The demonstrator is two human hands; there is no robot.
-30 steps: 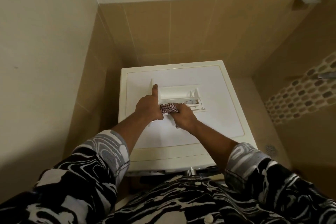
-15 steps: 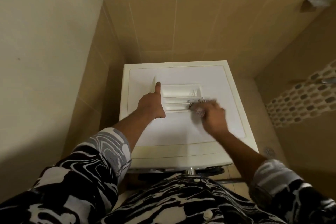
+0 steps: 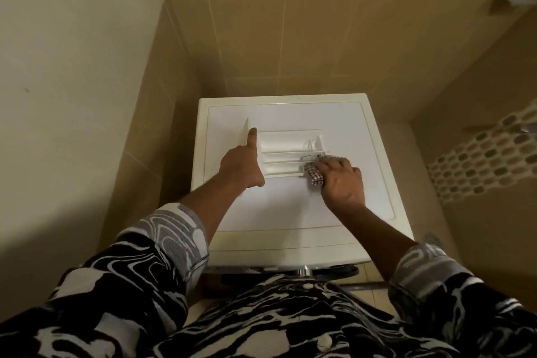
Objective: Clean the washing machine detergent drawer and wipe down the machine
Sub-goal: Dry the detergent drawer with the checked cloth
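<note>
1. The detergent drawer (image 3: 286,151) is out of its slot and lies flat on the washing machine (image 3: 279,209) lid, toward the far half. Its front panel (image 3: 244,132) stands up at the left end, and the compartments run off to the right.
2. The left hand (image 3: 239,167) steadies the drawer, with its index finger (image 3: 252,136) laid straight along the inner face of the front panel. The other fingers are tucked out of sight, so I cannot tell whether they clasp anything.
3. The right hand (image 3: 343,180) is curled round a bunched checked cloth (image 3: 314,175). It presses the cloth against the right end of the drawer, at the near compartment.
4. Progress, as I judge it: the drawer cleaning is under way but not finished. The cloth is only at one corner. The far compartments and the small insert at the right end show no cloth on them (whether they are already clean is too fine to see).
5. The drawer still has to go back into the machine, and the machine needs wiping down. Its lid shows no cloth work beyond where the hands sit, and the front is barely in view at the near edge.
</note>
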